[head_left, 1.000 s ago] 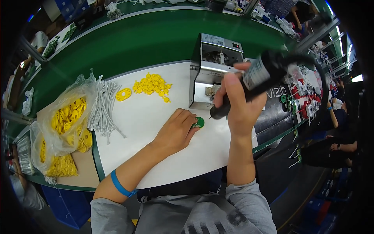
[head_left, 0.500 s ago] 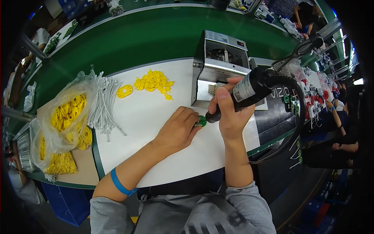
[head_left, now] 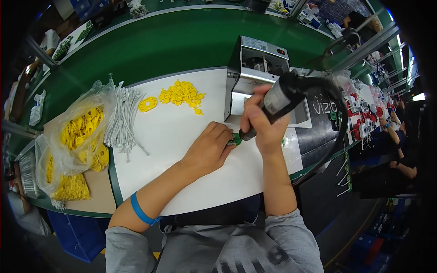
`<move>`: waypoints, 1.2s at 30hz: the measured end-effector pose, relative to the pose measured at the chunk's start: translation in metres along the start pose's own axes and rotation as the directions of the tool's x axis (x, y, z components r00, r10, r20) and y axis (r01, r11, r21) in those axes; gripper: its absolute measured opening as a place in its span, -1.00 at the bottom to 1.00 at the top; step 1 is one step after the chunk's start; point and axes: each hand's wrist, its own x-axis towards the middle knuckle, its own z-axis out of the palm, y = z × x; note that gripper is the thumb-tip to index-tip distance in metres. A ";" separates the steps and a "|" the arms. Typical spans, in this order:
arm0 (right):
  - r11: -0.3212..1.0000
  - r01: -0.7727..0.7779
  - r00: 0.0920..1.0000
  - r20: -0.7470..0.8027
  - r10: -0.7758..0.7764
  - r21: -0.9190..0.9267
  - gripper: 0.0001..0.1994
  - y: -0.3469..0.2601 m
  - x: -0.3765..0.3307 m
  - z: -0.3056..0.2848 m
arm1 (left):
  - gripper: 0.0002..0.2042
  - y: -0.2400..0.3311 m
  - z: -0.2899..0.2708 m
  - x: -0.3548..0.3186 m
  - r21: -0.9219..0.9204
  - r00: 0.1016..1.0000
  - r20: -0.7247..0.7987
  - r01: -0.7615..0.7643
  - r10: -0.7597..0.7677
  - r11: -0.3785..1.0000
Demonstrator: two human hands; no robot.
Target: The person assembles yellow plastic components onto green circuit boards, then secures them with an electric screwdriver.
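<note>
My left hand (head_left: 207, 148) rests on the white sheet and pinches a small round green part (head_left: 235, 139) between thumb and fingers. My right hand (head_left: 269, 129) is wrapped round a black electric screwdriver (head_left: 283, 93), which leans with its top to the upper right. The screwdriver's nose points down at the right side of the green part; whether its bit touches is too small to tell. A thick black cable (head_left: 342, 118) curves off the screwdriver's top, down past my right forearm. The left fingers hide part of the green piece.
Left of my hands lie a pile of yellow discs (head_left: 181, 93), a yellow oval plate (head_left: 147, 104), a bundle of white cable ties (head_left: 122, 118) and clear bags of yellow parts (head_left: 75, 136). A metal box-shaped machine (head_left: 257, 68) stands beyond my right hand. Other people work at the far right.
My right hand has moved slightly left, and the screwdriver, tilted a little differently, has its nose closer to the green part. My left hand keeps its hold in nearly the same place.
</note>
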 end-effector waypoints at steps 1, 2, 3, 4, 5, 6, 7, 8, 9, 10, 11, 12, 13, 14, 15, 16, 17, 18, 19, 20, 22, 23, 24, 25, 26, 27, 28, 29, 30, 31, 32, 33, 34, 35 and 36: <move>0.992 0.010 0.999 -0.043 -0.004 0.127 -0.62 -0.012 0.004 0.003 | -0.79 -0.001 0.000 0.000 -0.003 1.000 -0.001 0.011 -0.011 1.000; 0.984 0.056 0.998 -0.013 -0.055 0.169 -0.63 -0.014 0.009 -0.002 | -0.78 0.000 0.000 0.001 -0.007 1.000 -0.002 0.021 -0.021 1.000; 0.972 0.101 0.994 0.015 -0.107 0.212 -0.63 -0.015 0.014 -0.009 | -0.78 0.001 -0.001 0.002 -0.007 1.000 0.000 0.015 -0.015 1.000; 0.959 0.168 0.985 -0.011 -0.170 0.227 -0.69 -0.025 0.019 -0.010 | -0.78 0.002 0.000 0.003 -0.014 1.000 -0.012 0.009 -0.010 1.000; 0.961 0.219 0.976 -0.043 -0.215 0.169 -0.72 -0.038 0.023 -0.007 | -0.77 0.004 0.001 0.003 -0.021 1.000 -0.023 0.007 -0.008 1.000; 0.958 0.267 0.963 -0.072 -0.260 0.107 -0.74 -0.050 0.027 -0.004 | -0.77 0.005 0.001 0.003 -0.022 1.000 -0.020 0.004 -0.004 1.000; 0.951 0.303 0.949 -0.105 -0.296 0.056 -0.76 -0.055 0.034 -0.001 | -0.76 0.005 0.002 0.003 -0.022 1.000 -0.016 0.005 -0.005 1.000; 0.950 0.312 0.940 -0.149 -0.308 0.003 -0.75 -0.059 0.039 0.002 | -0.75 0.005 0.002 0.003 -0.022 1.000 -0.012 0.007 -0.007 1.000; 0.947 0.317 0.927 -0.192 -0.321 -0.049 -0.73 -0.063 0.042 0.006 | -0.75 0.006 0.003 0.003 -0.024 1.000 -0.010 0.002 -0.002 1.000; 0.948 0.303 0.921 -0.226 -0.318 -0.099 -0.73 -0.066 0.045 0.011 | -0.74 0.006 0.003 0.003 -0.021 1.000 -0.007 0.008 -0.008 1.000; 0.947 0.306 0.919 -0.226 -0.321 -0.100 -0.73 -0.065 0.047 0.010 | -0.73 0.006 0.003 0.003 -0.018 1.000 -0.006 0.015 -0.015 1.000; 0.938 0.297 0.916 -0.224 -0.332 -0.177 -0.76 -0.062 0.049 0.008 | -0.73 0.006 0.003 0.004 -0.018 1.000 -0.006 0.012 -0.012 1.000; 0.925 0.283 0.914 -0.221 -0.340 -0.252 -0.77 -0.060 0.049 0.007 | -0.72 0.007 0.003 0.004 -0.019 1.000 -0.003 0.011 -0.011 1.000; 0.922 0.277 0.914 -0.220 -0.340 -0.272 -0.77 -0.057 0.050 0.006 | -0.71 0.008 0.003 0.004 -0.021 1.000 -0.001 0.011 -0.011 1.000; 0.922 0.277 0.915 -0.219 -0.340 -0.271 -0.77 -0.058 0.050 0.006 | -0.71 0.008 0.003 0.004 -0.021 1.000 -0.001 0.012 -0.012 1.000; 0.930 0.265 0.927 -0.198 -0.318 -0.255 -0.76 -0.059 0.050 0.005 | -0.70 0.008 0.002 0.004 -0.022 1.000 -0.002 0.017 -0.017 1.000; 0.938 0.251 0.939 -0.176 -0.296 -0.239 -0.74 -0.060 0.050 0.005 | -0.68 0.008 0.001 0.004 -0.024 1.000 -0.003 0.023 -0.023 0.999; 0.938 0.250 0.939 -0.175 -0.295 -0.238 -0.74 -0.061 0.049 0.007 | -0.68 0.009 0.001 0.003 -0.024 1.000 -0.004 0.024 -0.024 0.999; 0.944 0.246 0.944 -0.166 -0.285 -0.222 -0.73 -0.062 0.047 0.009 | -0.64 0.009 -0.001 0.003 -0.059 0.995 0.002 0.096 -0.096 0.994; 0.949 0.240 0.949 -0.156 -0.274 -0.206 -0.71 -0.063 0.044 0.012 | -0.60 0.008 -0.002 0.003 -0.094 0.986 0.010 0.168 -0.168 0.981; 0.965 0.168 0.966 -0.162 -0.202 -0.202 -0.69 -0.064 0.033 0.017 | -0.57 0.008 -0.003 0.002 -0.157 0.971 0.024 0.238 -0.237 0.959; 0.987 0.125 0.974 -0.175 -0.142 -0.105 -0.69 -0.058 0.026 0.017 | -0.54 0.008 -0.003 0.001 -0.220 0.953 0.046 0.303 -0.300 0.927; 0.994 0.097 0.979 -0.176 -0.105 -0.052 -0.68 -0.054 0.019 0.021 | -0.54 0.006 -0.004 0.001 -0.217 0.952 0.041 0.306 -0.304 0.927; 0.998 0.068 0.982 -0.174 -0.066 0.003 -0.67 -0.047 0.013 0.026 | -0.51 0.004 -0.004 0.000 -0.218 0.956 0.027 0.292 -0.293 0.931; 0.991 0.130 0.984 -0.129 -0.126 0.019 -0.65 -0.034 0.009 0.025 | -0.49 0.003 -0.003 -0.001 -0.221 0.960 0.017 0.275 -0.278 0.936; 0.990 0.138 0.984 -0.118 -0.134 0.031 -0.65 -0.026 0.005 0.028 | -0.49 0.003 -0.004 -0.001 -0.221 0.960 0.016 0.277 -0.281 0.935; 0.988 0.146 0.984 -0.110 -0.141 0.042 -0.64 -0.020 0.001 0.031 | -0.49 0.005 -0.006 0.001 -0.218 0.948 0.036 0.317 -0.317 0.923; 0.990 0.126 0.989 -0.092 -0.120 0.068 -0.64 -0.012 -0.001 0.030 | -0.49 0.006 -0.007 0.002 -0.215 0.934 0.056 0.356 -0.353 0.909; 0.990 0.124 0.989 -0.093 -0.118 0.067 -0.64 -0.008 -0.002 0.031 | -0.49 0.005 -0.008 0.002 -0.216 0.934 0.058 0.357 -0.354 0.909; 0.993 0.115 0.990 -0.081 -0.112 0.030 -0.65 -0.004 -0.002 0.033 | -0.49 0.004 -0.010 0.002 -0.198 0.928 0.076 0.374 -0.366 0.906; 0.994 0.107 0.992 -0.069 -0.107 -0.008 -0.66 -0.001 -0.002 0.035 | -0.49 0.004 -0.011 0.002 -0.181 0.921 0.094 0.389 -0.377 0.903; 0.993 0.116 0.991 -0.065 -0.115 0.009 -0.66 0.003 -0.003 0.035 | -0.49 0.003 -0.010 0.000 -0.180 0.920 0.092 0.391 -0.380 0.903; 0.993 0.115 0.992 -0.063 -0.114 0.009 -0.66 0.006 -0.003 0.035 | -0.49 0.001 -0.009 -0.001 -0.185 0.920 0.092 0.392 -0.382 0.901; 0.992 0.122 0.991 -0.057 -0.122 0.002 -0.67 0.008 -0.002 0.035 | -0.50 -0.001 -0.008 -0.002 -0.191 0.919 0.092 0.393 -0.383 0.899; 0.991 0.130 0.990 -0.052 -0.130 -0.004 -0.68 0.009 -0.002 0.035 | -0.50 -0.003 -0.007 -0.002 -0.191 0.919 0.090 0.394 -0.384 0.899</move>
